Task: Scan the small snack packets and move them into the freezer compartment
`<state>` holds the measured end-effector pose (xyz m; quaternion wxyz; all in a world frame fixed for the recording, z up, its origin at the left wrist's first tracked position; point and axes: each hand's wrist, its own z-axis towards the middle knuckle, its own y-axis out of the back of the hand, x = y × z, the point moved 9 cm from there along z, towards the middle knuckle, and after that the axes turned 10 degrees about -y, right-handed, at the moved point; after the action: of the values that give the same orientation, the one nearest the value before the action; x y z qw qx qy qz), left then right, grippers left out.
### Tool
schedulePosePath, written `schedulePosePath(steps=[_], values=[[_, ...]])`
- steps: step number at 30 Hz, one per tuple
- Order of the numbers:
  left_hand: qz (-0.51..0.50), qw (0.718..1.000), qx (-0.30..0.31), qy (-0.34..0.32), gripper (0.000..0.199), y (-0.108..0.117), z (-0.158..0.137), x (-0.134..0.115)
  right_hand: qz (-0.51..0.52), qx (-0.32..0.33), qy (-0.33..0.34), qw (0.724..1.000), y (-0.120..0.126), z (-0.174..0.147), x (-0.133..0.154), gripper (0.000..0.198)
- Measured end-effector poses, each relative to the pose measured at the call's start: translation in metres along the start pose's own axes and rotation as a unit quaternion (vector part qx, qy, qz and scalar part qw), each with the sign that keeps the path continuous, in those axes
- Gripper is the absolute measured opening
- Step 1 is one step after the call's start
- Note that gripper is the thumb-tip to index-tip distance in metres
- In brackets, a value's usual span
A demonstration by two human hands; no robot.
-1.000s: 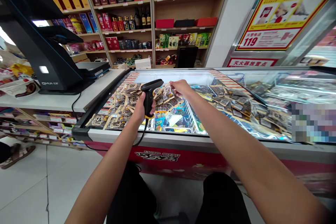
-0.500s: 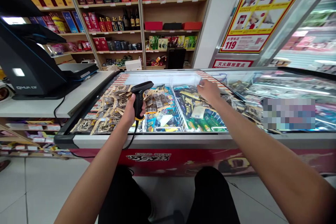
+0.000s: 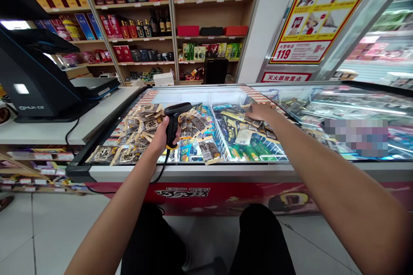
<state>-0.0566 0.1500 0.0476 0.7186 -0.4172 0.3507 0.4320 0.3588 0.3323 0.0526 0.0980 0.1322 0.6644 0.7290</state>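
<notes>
My left hand (image 3: 160, 136) is wrapped round the grip of a black barcode scanner (image 3: 173, 124) with yellow trim, held above the freezer's glass top. From the grip hangs a dark cable (image 3: 163, 167). Over the right part of the glass, my right hand (image 3: 263, 111) reaches down, its fingers apart at some brown snack packets (image 3: 256, 123); its fingertips are partly hidden among them. A single snack packet (image 3: 210, 150) lies near the front edge, between the hands. Left of the scanner, more snack packets (image 3: 129, 153) are heaped on the glass.
A chest freezer (image 3: 238, 175) with wire baskets of packaged goods under its glass spans the front. On the left, a counter (image 3: 48, 133) carries a dark scale terminal (image 3: 35, 81). Shelves (image 3: 132, 4) of boxes and bottles stand behind. A fire-safety poster (image 3: 322, 13) hangs at right.
A snack packet now lies on the glass near the front middle, where none lay before. My right hand has moved down and slightly right to the packets. The scanner has shifted slightly.
</notes>
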Motion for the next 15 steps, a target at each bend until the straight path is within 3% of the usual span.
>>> schedulePosePath(steps=[4, 9, 15], values=[[0.009, 1.0, 0.001, 0.005, 0.065, -0.002, 0.0, -0.001, 0.049, 0.002, -0.001, 0.999, 0.003, 0.0, 0.004, 0.027], [0.004, 1.0, 0.002, 0.007, 0.064, -0.003, 0.0, -0.002, 0.052, 0.012, 0.044, 0.998, 0.005, -0.004, 0.015, 0.02], [-0.001, 1.0, 0.014, 0.003, 0.066, -0.002, 0.0, -0.001, -0.064, 0.012, 0.055, 0.996, 0.008, -0.005, 0.01, 0.069]])
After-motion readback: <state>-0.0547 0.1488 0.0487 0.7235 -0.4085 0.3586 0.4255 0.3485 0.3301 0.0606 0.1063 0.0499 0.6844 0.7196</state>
